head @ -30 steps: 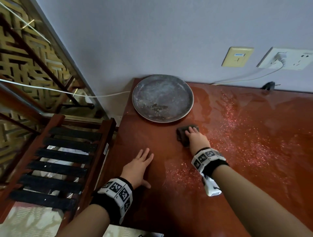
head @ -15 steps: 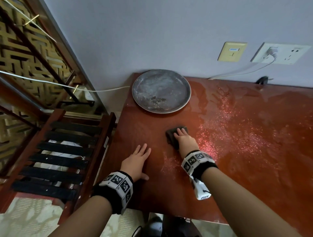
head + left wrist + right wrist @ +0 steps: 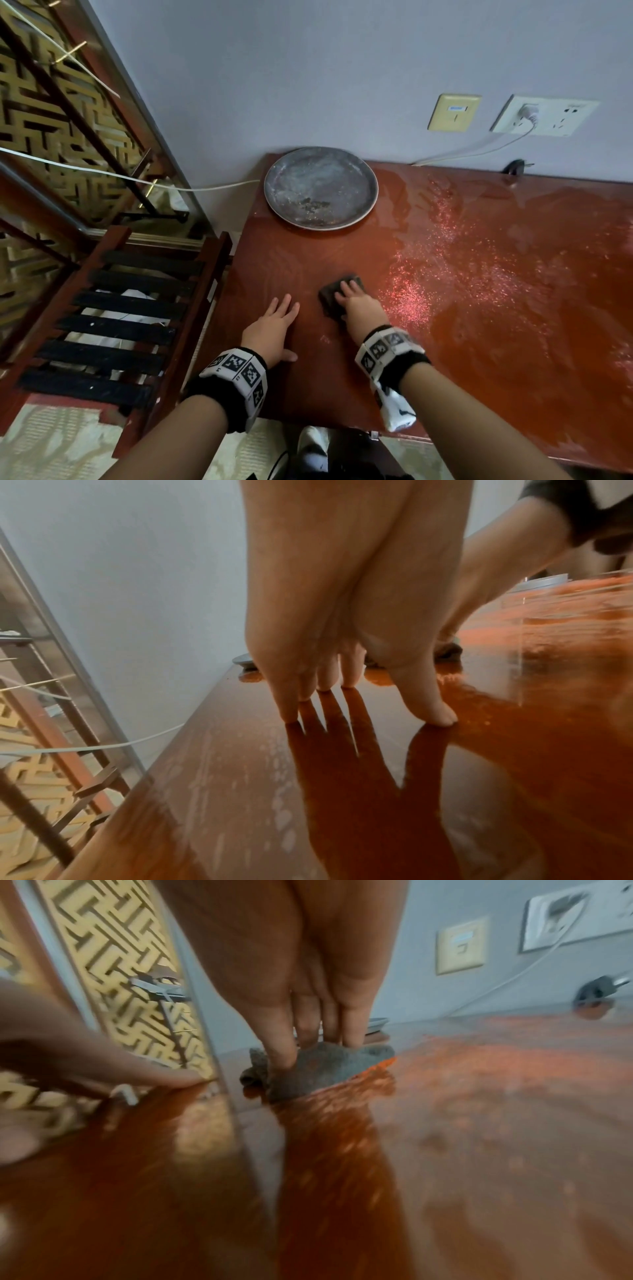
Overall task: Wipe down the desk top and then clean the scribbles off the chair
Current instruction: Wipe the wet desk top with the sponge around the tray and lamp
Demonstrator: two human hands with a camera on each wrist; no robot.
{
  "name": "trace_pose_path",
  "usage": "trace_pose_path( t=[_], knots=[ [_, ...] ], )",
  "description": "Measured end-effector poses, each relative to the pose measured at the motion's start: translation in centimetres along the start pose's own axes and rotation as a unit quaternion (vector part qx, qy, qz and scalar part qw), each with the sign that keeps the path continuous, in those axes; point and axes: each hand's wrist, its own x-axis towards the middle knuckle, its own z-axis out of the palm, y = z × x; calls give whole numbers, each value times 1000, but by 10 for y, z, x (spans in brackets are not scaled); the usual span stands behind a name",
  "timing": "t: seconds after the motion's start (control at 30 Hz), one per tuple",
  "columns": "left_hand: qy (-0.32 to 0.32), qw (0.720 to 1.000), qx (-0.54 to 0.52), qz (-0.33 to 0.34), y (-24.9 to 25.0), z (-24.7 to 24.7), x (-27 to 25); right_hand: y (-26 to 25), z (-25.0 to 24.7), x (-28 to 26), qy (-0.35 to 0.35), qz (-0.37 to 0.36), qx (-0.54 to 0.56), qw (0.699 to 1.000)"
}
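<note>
The glossy red-brown desk top (image 3: 496, 342) carries a band of pale dust specks (image 3: 414, 294) across its middle. A small dark cloth (image 3: 329, 298) lies near the front left of the desk. My right hand (image 3: 352, 291) presses down on it with straight fingers (image 3: 352, 1020); in the right wrist view the grey cloth (image 3: 329, 1066) bunches under them. My left hand (image 3: 282, 310) rests flat on the desk just left of the cloth, fingers (image 3: 291, 696) and thumb touching the wood. The wooden chair (image 3: 130, 308) with black slats stands left of the desk.
A round grey metal plate (image 3: 320, 188) sits at the desk's back left corner. A wall socket (image 3: 544, 116) with a white cable (image 3: 479, 147), a yellow wall plate (image 3: 454, 113) and a black plug (image 3: 515, 167) are behind the desk. A gold lattice screen (image 3: 51, 120) stands far left.
My right hand has slid the cloth away from the plate toward the desk's front edge, close to my left hand. The left hand has stayed flat in place.
</note>
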Motion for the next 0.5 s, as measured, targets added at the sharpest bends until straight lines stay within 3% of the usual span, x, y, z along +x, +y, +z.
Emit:
trace_pose_path(
  t=[0.1, 0.17, 0.23, 0.4, 0.5],
  knots=[
    [1, 1000, 3, -3, 0, 1, 1, -23, 25, -29, -8, -116, -25, 993],
    [1, 1000, 4, -6, 0, 2, 0, -21, 31, -38, -15, -142, -12, 990],
    [1, 1000, 3, -5, 0, 2, 0, -4, 23, -29, -11, -125, 3, 992],
    [1, 1000, 1, -5, -1, 4, -3, 21, 10, -11, 42, 15, 34, 998],
    [6, 1000, 2, -3, -2, 6, -2, -4, 24, -31, 41, -20, 33, 998]
  ],
)
